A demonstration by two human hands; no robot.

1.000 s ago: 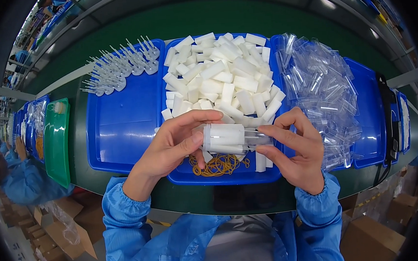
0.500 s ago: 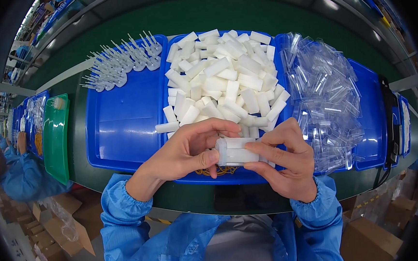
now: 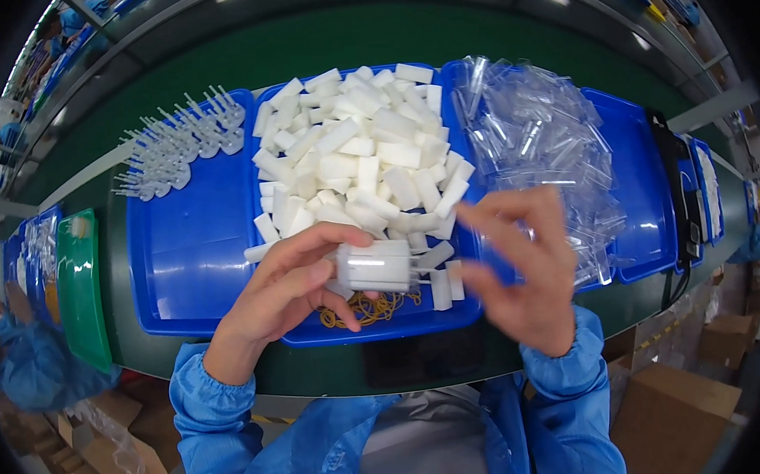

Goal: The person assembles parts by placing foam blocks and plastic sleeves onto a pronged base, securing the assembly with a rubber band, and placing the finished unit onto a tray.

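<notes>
Green belt surface (image 3: 437, 39) runs across the far side, and on it sit three blue trays side by side. The left tray (image 3: 188, 268) carries a cluster of clear plastic pieces (image 3: 175, 146) at its far left corner. The middle tray (image 3: 386, 325) holds a heap of white foam blocks (image 3: 361, 159), with a few yellow rubber bands (image 3: 372, 308) lying at its near edge. The right tray (image 3: 636, 184) is piled with clear plastic sleeves (image 3: 536, 142).

Over the near edge of the middle tray, the left hand (image 3: 282, 288) pinches a bundled stack of white foam blocks (image 3: 375, 266) between thumb and fingers. The right hand (image 3: 523, 267) is just to the right of the bundle, apart from it, fingers spread (blurred in the shot) and holding nothing.
</notes>
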